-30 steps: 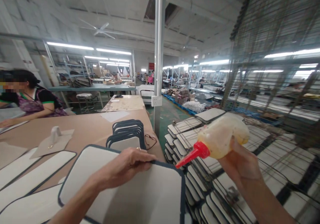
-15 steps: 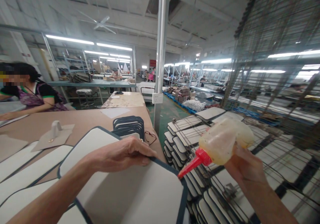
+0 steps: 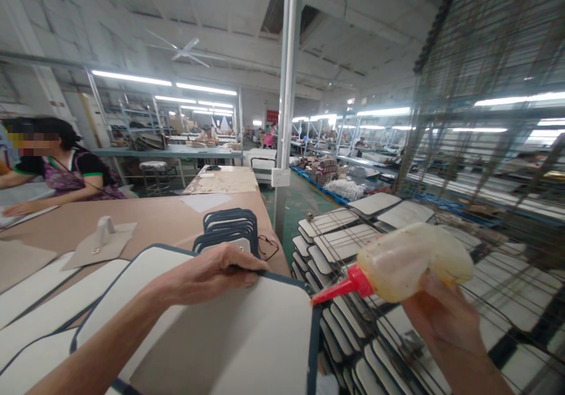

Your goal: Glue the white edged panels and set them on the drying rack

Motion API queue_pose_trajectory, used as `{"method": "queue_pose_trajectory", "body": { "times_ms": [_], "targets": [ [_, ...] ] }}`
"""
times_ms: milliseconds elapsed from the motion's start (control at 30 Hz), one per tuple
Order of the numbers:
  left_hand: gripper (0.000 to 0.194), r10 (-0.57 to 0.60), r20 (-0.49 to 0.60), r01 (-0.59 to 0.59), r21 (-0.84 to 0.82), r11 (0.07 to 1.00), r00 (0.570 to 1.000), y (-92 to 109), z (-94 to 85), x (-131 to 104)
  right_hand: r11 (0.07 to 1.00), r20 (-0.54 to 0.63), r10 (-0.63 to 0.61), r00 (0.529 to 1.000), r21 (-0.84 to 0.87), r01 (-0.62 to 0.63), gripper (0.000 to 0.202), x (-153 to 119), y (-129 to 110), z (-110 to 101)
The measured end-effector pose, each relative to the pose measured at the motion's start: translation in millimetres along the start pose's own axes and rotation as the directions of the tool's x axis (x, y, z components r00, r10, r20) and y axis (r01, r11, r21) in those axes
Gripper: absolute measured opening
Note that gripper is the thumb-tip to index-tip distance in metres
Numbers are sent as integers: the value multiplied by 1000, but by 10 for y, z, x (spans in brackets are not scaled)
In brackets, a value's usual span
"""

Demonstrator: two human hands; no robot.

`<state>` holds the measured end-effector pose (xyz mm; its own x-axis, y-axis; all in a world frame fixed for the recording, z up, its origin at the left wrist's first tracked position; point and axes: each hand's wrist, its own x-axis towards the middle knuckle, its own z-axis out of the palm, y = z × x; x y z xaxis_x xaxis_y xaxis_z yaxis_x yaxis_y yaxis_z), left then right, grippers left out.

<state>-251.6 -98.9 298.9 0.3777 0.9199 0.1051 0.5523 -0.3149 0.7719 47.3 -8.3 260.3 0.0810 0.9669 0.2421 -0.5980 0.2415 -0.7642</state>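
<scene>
My left hand [image 3: 216, 274] is closed on the top edge of a white panel with a dark blue border [image 3: 229, 336], which stands tilted in front of me. In my right hand [image 3: 445, 312] is a squeeze glue bottle [image 3: 410, 262], translucent and yellowish, lying nearly level. Its red nozzle [image 3: 339, 289] points left, and the tip touches or almost touches the panel's upper right corner at the border. My fingers around the bottle are partly hidden behind it.
Wire racks [image 3: 344, 224] on the right carry many similar panels. On the brown table [image 3: 154, 212] are a stack of dark-edged pieces [image 3: 232, 230], glasses [image 3: 268, 246] and a beige piece with a handle [image 3: 103, 239]. A metal post [image 3: 285, 118] rises beyond. A co-worker [image 3: 66, 165] sits at left.
The bottle has turned more level, and my right hand has shifted slightly right and down. The nozzle tip has moved a little up and left around the panel's corner. The panel has shifted slightly left.
</scene>
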Motion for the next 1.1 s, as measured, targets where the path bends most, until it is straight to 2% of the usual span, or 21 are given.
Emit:
{"method": "queue_pose_trajectory", "body": {
  "times_ms": [133,267,500,733,900,1100],
  "targets": [
    [33,-109,63,110,-18,994,992,-57,-6,28,1000,8,16,1000,4,-16,59,-46,-1,-24],
    [32,-129,104,138,-86,987,986,-57,-32,80,997,82,67,994,18,-69,59,-69,-18,-51],
    [33,-155,121,177,-199,964,980,-127,-63,150,993,110,117,987,-25,-115,72,-97,-28,-81],
    [30,-244,79,257,-295,920,967,-197,-77,146,989,227,150,962,-44,-143,57,-111,39,-218],
    [29,-285,67,289,-367,884,956,-270,-85,148,984,221,179,959,-65,-169,49,-184,11,-200],
    [23,-312,33,294,-442,848,949,-377,-102,155,983,251,185,950,-61,-175,51,-147,51,-262]
  ]
}}
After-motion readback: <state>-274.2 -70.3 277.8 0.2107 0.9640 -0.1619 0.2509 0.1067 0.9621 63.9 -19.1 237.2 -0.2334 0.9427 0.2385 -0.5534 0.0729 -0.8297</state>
